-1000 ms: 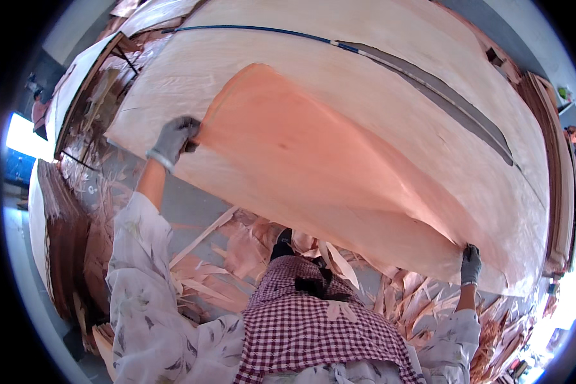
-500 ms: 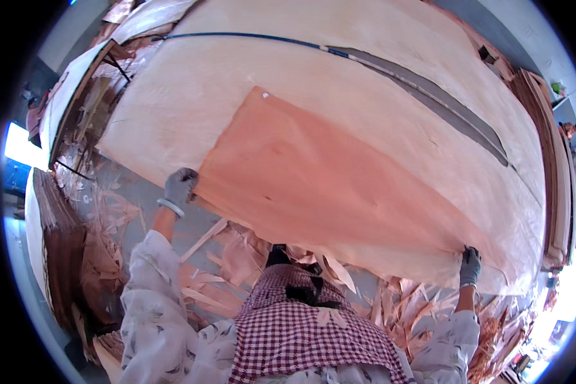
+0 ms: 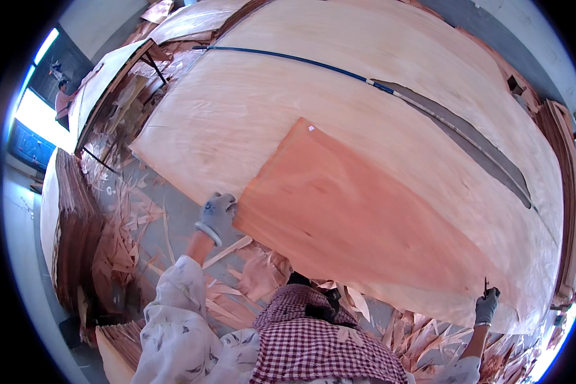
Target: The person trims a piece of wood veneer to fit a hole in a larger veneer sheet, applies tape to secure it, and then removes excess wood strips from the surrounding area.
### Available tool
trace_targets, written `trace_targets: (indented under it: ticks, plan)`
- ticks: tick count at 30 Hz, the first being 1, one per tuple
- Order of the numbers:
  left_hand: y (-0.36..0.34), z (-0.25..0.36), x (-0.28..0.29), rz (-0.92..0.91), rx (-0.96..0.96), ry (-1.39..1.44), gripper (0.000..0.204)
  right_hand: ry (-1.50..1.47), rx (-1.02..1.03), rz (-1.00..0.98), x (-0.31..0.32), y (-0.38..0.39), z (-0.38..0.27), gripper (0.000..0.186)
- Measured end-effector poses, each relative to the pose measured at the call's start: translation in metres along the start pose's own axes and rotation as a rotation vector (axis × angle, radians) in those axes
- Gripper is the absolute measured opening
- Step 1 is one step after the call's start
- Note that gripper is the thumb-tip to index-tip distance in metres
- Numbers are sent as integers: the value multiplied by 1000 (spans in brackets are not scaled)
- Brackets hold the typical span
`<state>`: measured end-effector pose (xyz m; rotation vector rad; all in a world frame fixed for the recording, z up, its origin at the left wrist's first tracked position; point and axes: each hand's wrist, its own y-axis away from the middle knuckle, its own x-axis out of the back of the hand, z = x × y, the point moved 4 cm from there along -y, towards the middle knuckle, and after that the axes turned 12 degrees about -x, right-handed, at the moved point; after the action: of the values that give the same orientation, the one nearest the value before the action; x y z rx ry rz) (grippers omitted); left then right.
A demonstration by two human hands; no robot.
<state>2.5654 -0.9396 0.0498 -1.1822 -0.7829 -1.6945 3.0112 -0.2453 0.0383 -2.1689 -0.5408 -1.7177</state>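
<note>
Orange sheet lies on near side of broad pale sheet; left hand at former's left edge, cannot tell whether grip pinches; right hand clenched round slim dark tool; best ease edge flat, tool tip clear

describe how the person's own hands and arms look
The left hand wears a light grey glove with a pale band at its wrist; the right hand, a grey glove. Loose white sleeves carry dark leaf-like marks.
</note>
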Motion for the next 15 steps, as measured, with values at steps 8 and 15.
trace_targets:
  ticks: [8,15]
  plan:
    - [-58,73,-24,223,-458,-265,37,-654,121,-867,-5,73,-302,27]
    - [-98,61,-63,132,-380,-210,58,-189,415,-920,-81,136,-524,32]
